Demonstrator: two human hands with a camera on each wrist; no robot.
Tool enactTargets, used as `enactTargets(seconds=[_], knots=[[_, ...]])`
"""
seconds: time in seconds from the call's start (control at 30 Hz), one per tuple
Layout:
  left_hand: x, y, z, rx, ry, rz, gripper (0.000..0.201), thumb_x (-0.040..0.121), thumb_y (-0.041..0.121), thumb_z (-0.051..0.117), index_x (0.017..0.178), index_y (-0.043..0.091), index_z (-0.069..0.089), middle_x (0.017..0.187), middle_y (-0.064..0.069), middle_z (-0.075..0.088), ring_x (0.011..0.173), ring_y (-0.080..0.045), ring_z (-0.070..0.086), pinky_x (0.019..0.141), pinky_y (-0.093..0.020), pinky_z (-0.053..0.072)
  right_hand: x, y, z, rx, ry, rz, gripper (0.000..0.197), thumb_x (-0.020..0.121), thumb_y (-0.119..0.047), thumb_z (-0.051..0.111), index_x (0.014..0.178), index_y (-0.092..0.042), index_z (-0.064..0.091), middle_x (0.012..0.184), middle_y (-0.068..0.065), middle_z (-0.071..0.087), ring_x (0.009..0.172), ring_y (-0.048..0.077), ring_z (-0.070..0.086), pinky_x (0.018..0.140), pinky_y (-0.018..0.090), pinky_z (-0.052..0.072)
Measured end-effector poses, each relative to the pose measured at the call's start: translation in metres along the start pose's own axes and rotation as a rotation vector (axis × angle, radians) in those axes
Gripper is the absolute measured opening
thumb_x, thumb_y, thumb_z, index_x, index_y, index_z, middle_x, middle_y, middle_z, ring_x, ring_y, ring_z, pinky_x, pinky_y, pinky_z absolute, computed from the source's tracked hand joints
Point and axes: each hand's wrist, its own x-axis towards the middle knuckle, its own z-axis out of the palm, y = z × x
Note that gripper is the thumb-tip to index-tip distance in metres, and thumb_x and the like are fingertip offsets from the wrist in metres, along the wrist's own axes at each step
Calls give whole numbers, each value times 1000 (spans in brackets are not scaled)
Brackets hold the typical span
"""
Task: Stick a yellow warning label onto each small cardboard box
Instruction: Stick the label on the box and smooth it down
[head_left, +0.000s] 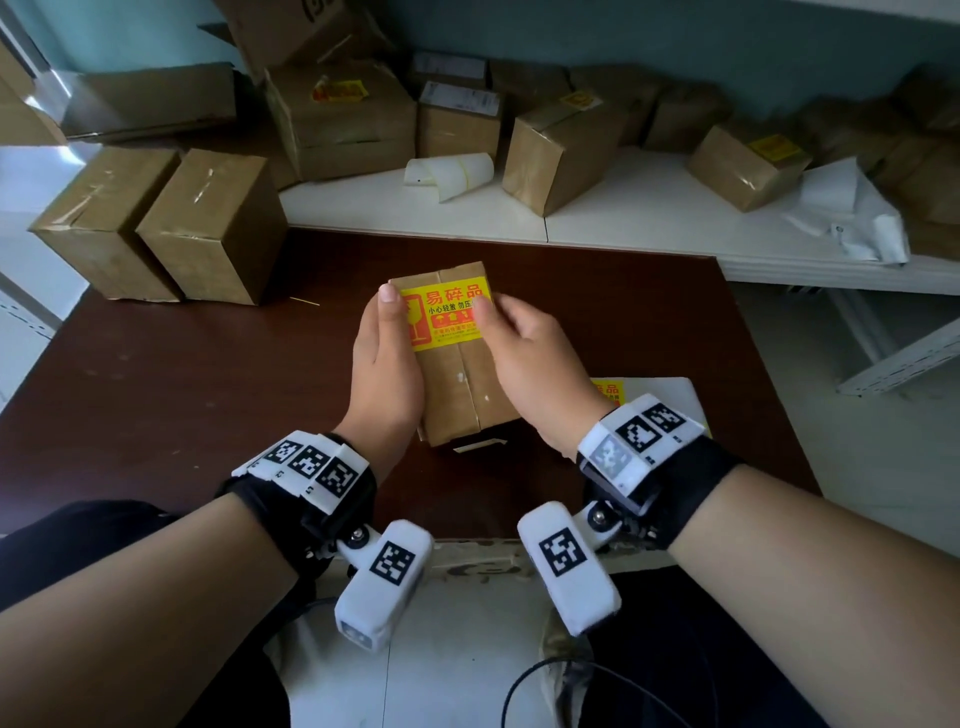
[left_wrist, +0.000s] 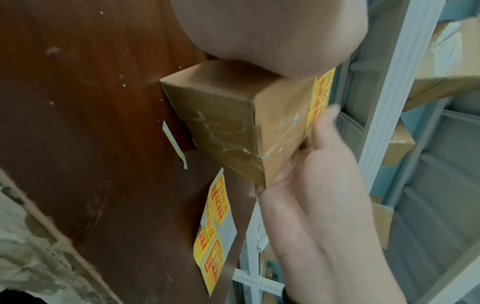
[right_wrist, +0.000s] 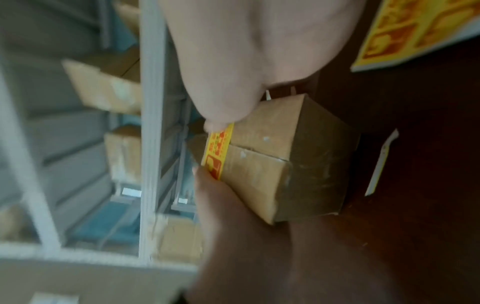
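A small taped cardboard box (head_left: 462, 384) stands on the dark brown table (head_left: 182, 389). A yellow warning label (head_left: 447, 312) with red print lies across its top face. My left hand (head_left: 384, 364) grips the box's left side, thumb on the label's left edge. My right hand (head_left: 524, 358) holds the right side, thumb pressing the label's right edge. The left wrist view shows the box (left_wrist: 223, 123), the label (left_wrist: 320, 96) and my right hand (left_wrist: 311, 185) from below. In the blurred right wrist view my right thumb (right_wrist: 223, 102) touches the label (right_wrist: 218, 150).
A sheet of yellow labels (head_left: 608, 389) lies under my right wrist. Two plain boxes (head_left: 156, 223) stand at the table's far left. Labelled boxes (head_left: 337, 119) sit on the white shelf behind, with curled backing paper (head_left: 449, 174) and a white bag (head_left: 852, 218).
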Motion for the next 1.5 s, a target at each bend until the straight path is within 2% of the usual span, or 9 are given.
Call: enactTargets(seconds=[0.1, 0.23, 0.33, 0.47, 0.63, 0.8, 0.97, 1.17, 1.5], knots=[[-2, -2, 1, -18, -10, 31, 63, 104, 72, 33, 124, 25, 70, 124, -5, 78, 118, -22, 76, 110, -54, 57, -7, -6, 0, -169, -91, -46, 56, 95, -73, 64, 137, -34, 60, 118, -13, 77, 108, 12, 75, 96, 46, 61], [-3, 0, 2, 12, -18, 79, 48, 112, 61, 32, 116, 29, 68, 119, -2, 76, 113, -18, 75, 105, -46, 59, -4, -7, -6, -239, -50, -35, 53, 109, -68, 42, 138, -28, 60, 121, -7, 75, 111, 21, 72, 97, 48, 59], [-3, -1, 1, 42, -44, 129, 51, 116, 56, 31, 128, 20, 66, 120, 3, 73, 113, -7, 71, 102, -35, 55, -4, -8, -9, -200, -55, -10, 65, 93, -84, 50, 129, -32, 61, 116, -10, 76, 107, 17, 74, 95, 49, 61], [0, -13, -3, 114, -50, 163, 79, 103, 80, 29, 153, 26, 54, 147, -3, 64, 141, -19, 60, 122, -52, 46, -10, -9, -5, -336, -62, -81, 82, 84, -93, 51, 138, -31, 47, 115, -11, 72, 100, 17, 75, 84, 49, 64], [1, -14, -3, 140, -70, 168, 96, 92, 96, 28, 158, 31, 49, 156, -4, 58, 146, -20, 56, 123, -55, 45, -6, -12, -14, -172, -28, 23, 51, 103, -77, 47, 123, -33, 62, 110, -11, 76, 100, 13, 74, 95, 50, 62], [-2, -17, -4, 125, -56, 184, 97, 92, 96, 27, 158, 29, 49, 154, -4, 58, 146, -20, 55, 124, -53, 44, -15, -9, -3, -229, -31, -53, 74, 82, -90, 62, 129, -34, 51, 110, -13, 73, 95, 10, 75, 82, 47, 65], [-2, -14, -3, 158, -62, 173, 84, 99, 84, 25, 159, 29, 48, 155, -3, 56, 146, -19, 54, 124, -53, 43, -3, -12, -9, 56, 43, 115, 69, 81, -90, 64, 115, -31, 72, 107, -10, 82, 102, 12, 78, 99, 50, 63], [-1, -20, -6, 111, -71, 242, 87, 98, 90, 26, 149, 26, 55, 145, -7, 64, 139, -26, 61, 118, -59, 47, -10, -16, -10, -161, -27, 24, 72, 77, -86, 75, 118, -29, 62, 108, -12, 75, 97, 8, 74, 87, 46, 64], [0, -18, -3, 37, -82, 210, 74, 105, 81, 27, 146, 28, 59, 138, -5, 71, 135, -26, 66, 117, -60, 49, -4, -15, -9, -2, -37, 45, 80, 67, -77, 90, 125, -30, 61, 112, -12, 78, 102, 3, 76, 94, 42, 65]])
